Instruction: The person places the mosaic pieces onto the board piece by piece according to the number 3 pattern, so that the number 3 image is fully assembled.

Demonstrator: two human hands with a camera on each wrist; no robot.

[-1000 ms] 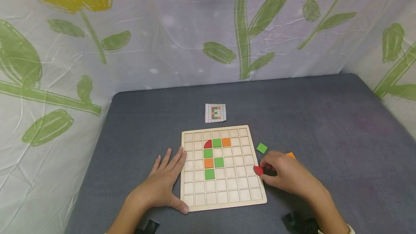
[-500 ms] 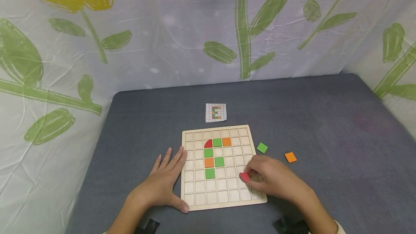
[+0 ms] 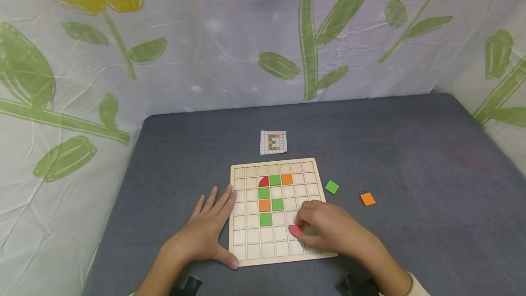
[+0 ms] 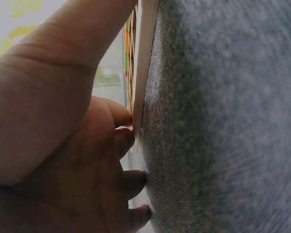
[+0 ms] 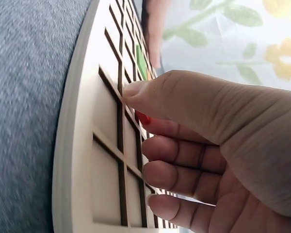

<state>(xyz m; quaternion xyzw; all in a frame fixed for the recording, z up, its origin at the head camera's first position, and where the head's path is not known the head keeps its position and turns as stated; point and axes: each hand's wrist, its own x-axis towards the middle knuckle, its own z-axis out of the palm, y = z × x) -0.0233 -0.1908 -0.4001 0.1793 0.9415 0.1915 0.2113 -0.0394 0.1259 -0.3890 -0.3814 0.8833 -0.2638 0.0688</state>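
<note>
My right hand [image 3: 328, 227] pinches a red quarter-circle tile [image 3: 295, 230] between thumb and fingers, over the lower right part of a wooden grid board [image 3: 283, 261]. The right wrist view shows a sliver of that red tile [image 5: 143, 118] behind the thumb. My left hand [image 3: 201, 236] lies spread along the board's left edge, its fingers straight and touching the rim. In the board's cells sit another red quarter-circle tile [image 3: 264, 182], several green square tiles [image 3: 265, 219] and two orange square tiles [image 3: 265, 205].
On the grey table [image 3: 197, 150], right of the board, lie a loose green tile [image 3: 332, 187] and a loose orange tile [image 3: 367, 199]. A small printed pattern card [image 3: 273, 142] lies behind the board. A flower-printed curtain [image 3: 205, 49] hangs behind the table.
My right hand has carried the red quarter-circle tile leftward and slightly nearer, from the board's right edge to over its cells, uncovering the loose orange tile. The left hand stays in place.
</note>
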